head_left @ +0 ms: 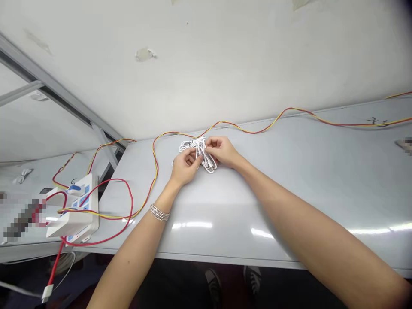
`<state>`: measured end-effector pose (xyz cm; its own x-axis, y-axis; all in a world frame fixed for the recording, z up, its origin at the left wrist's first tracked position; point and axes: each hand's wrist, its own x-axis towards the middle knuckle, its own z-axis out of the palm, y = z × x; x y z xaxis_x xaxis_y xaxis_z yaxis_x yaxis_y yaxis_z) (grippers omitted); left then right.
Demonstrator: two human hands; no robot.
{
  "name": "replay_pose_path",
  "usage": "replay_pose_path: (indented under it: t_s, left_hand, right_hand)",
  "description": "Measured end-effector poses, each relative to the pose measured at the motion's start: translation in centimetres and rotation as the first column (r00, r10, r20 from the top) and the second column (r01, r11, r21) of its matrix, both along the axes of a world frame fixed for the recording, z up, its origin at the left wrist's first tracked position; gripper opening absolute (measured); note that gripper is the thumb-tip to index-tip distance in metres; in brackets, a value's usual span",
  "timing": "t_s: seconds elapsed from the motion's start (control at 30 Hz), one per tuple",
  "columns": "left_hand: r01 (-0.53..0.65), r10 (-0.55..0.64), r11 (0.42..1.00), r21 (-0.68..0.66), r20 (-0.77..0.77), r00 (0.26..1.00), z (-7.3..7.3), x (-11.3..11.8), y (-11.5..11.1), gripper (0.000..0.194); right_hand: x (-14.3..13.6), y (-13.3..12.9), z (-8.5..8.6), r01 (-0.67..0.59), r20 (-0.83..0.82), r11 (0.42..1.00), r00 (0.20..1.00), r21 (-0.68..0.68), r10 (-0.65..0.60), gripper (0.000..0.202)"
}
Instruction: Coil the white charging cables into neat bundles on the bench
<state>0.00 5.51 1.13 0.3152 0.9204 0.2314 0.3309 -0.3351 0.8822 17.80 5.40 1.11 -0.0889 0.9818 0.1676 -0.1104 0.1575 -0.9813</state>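
Note:
Near the back of the grey table, both hands are at a coiled white cable (208, 164). My left hand (186, 166) grips its left side, thumb and fingers closed on the loops. From the right, my right hand (222, 151) pinches the upper right part of the same coil. Another looped white cable bundle (186, 145), with a dark tie round it, lies just behind my left fingers. Whether the two bundles are joined cannot be made out.
A white power strip (93, 201) with adapters and red cords stands at the left. A twisted red and yellow wire (236, 125) runs along the back of the table (206, 206). Metal frame bars (64, 88) rise at the left; dark ties (376, 122) lie at the right.

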Motion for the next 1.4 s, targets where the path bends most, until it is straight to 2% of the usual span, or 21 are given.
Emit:
replay_pose_path:
  t_s: [0.2, 0.53, 0.73, 1.17, 1.4]
  left_hand:
    - [0.010, -0.009, 1.000, -0.024, 0.065, 0.998, -0.02, 0.14, -0.06, 0.035]
    - [0.023, -0.024, 1.000, 0.014, 0.092, 0.996, 0.17, 0.18, -0.07, 0.029]
    - [0.021, -0.020, 1.000, -0.009, 0.105, 0.994, 0.30, 0.26, -0.05, 0.038]
    - [0.039, -0.036, 0.999, -0.019, 0.159, 0.987, -0.15, 0.08, 0.35, 0.033]
    - [0.043, -0.036, 0.999, -0.029, 0.189, 0.981, 0.07, 0.09, 0.29, 0.034]
  right_hand:
    - [0.04, -0.25, 0.32, 0.001, 0.017, 1.000, 1.000, -0.019, -0.001, 0.014]
    - [-0.02, -0.51, 0.65, 0.011, 0.020, 1.000, 1.000, -0.026, -0.011, 0.019]
    - [0.07, -0.43, 0.54, -0.021, 0.017, 0.999, 1.000, -0.044, 0.022, 0.026]
    - [0.12, -0.29, 0.42, -0.035, 0.012, 0.999, 0.999, -0.024, 0.035, 0.021]
    - [0.08, -0.47, 0.74, -0.033, 0.010, 0.999, 0.999, -0.025, 0.033, 0.010]
